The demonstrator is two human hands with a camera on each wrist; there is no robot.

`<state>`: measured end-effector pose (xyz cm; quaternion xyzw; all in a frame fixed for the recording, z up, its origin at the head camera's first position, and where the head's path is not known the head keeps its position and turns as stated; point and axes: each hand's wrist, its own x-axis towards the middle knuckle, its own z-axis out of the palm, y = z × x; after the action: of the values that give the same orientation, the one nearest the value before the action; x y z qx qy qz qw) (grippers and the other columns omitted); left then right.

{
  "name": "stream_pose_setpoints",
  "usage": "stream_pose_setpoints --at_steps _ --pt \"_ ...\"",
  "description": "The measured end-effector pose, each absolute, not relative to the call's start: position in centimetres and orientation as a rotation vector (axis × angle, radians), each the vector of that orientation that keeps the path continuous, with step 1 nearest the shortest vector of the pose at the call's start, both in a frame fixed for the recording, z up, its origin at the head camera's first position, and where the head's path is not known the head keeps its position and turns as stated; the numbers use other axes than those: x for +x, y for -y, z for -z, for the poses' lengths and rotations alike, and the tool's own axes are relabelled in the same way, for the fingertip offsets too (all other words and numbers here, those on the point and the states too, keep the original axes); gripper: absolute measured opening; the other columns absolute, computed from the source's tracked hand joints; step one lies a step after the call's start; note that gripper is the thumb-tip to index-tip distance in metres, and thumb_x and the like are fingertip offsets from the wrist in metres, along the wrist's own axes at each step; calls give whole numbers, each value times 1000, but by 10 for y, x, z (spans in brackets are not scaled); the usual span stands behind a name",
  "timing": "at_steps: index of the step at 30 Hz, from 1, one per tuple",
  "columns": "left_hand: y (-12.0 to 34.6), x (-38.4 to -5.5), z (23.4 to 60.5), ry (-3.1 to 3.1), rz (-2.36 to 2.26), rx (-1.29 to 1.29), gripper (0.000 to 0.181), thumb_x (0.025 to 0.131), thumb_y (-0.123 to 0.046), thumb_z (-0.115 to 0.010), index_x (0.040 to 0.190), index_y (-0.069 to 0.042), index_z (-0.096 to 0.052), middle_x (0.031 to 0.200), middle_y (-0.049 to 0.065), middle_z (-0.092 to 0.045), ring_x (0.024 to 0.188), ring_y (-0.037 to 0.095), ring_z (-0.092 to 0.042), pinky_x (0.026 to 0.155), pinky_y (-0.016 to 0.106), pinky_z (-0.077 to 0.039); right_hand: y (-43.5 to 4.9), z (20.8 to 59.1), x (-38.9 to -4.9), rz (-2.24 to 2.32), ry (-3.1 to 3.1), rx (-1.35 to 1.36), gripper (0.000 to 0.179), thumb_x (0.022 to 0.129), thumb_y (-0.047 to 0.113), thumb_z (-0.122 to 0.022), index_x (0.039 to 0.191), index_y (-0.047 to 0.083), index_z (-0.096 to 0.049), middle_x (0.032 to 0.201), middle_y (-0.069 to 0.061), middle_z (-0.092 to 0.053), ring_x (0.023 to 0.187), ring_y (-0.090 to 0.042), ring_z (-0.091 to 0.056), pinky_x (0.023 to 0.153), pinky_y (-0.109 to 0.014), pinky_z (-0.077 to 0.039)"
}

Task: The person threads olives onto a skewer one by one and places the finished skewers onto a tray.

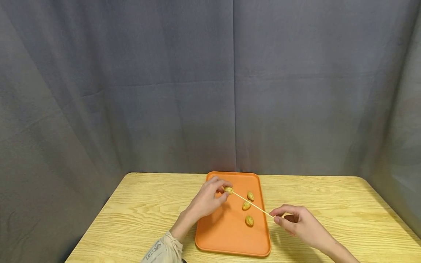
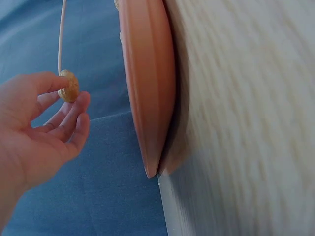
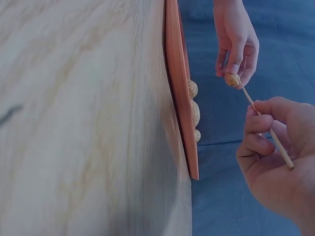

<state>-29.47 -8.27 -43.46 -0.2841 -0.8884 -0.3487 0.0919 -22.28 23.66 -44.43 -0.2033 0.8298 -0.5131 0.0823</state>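
My left hand [image 1: 207,199] pinches a small yellow-brown baby potato [image 1: 228,190] between thumb and fingers, above the far part of an orange tray [image 1: 230,241]. A thin wooden skewer [image 1: 253,205] runs from that potato down to my right hand [image 1: 300,223], which grips it off the tray's right side. In the right wrist view the skewer's blunt end [image 3: 289,164] lies over the right palm. The other end meets the potato; how deep it goes, I cannot tell. On the tray's right half lie three more potatoes [image 1: 249,221].
The tray lies on a light wood-grain table [image 1: 329,197], its far edge near the table's back edge. A grey-blue curtain [image 1: 177,109] hangs behind the table and along the sides. Something small and brown shows partly behind the left fingers.
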Motion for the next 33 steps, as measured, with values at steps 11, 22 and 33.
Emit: stream_pose_setpoints --at_steps 11,22,33 --pt "84 -296 434 2647 1149 -924 24 101 -21 -59 124 -24 -65 117 -2 -56 105 14 -60 97 34 -53 -239 444 -223 1539 -2450 -623 33 98 30 -64 118 5 -68 68 4 -49 52 0 -41 47 -23 -42" --pt "92 -301 434 2564 1646 -927 24 92 -15 -71 113 -27 -72 115 -2 -59 96 14 -61 83 25 -52 -242 445 -222 1571 -2422 -665 30 98 26 -64 117 2 -69 77 5 -58 53 1 -42 48 -23 -44" --pt "98 -303 429 2493 1978 -1008 26 87 -17 -79 112 -12 -76 112 4 -63 85 11 -60 77 23 -51 -242 444 -221 1705 -2271 -816 23 98 13 -63 115 1 -70 67 -7 -48 50 -14 -39 47 -30 -43"
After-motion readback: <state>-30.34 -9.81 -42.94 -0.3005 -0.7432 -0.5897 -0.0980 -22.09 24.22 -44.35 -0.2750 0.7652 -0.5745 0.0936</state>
